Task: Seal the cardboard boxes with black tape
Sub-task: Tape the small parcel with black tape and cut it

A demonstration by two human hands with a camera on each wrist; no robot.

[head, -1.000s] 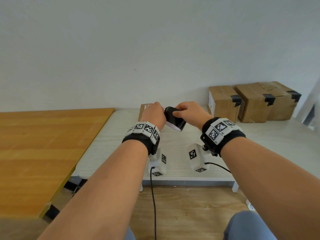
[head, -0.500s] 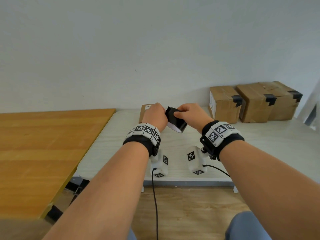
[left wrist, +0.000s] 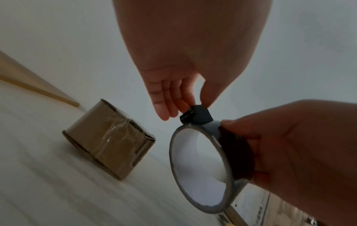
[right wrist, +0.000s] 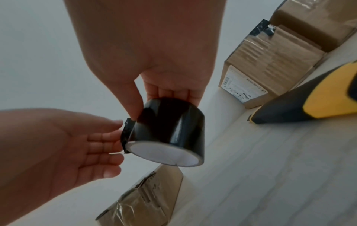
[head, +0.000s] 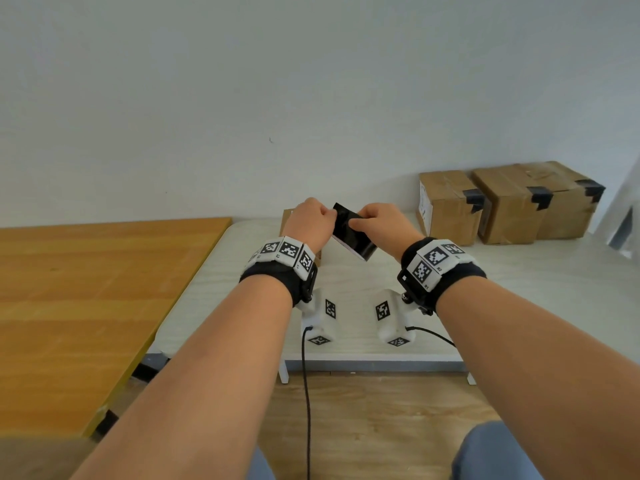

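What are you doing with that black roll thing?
A person is getting black tape ready to seal boxes. The right hand grips the roll of black tape in the air above the white table, while the left hand pinches the loose tape end to peel it off. A small cardboard box waits on the table just beyond the hands. Three boxes with black tape on them stand at the right.

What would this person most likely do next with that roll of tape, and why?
Probably draw the left hand away, peeling out a strip: it pinches the tape's free end while the right hand grips the black tape roll.
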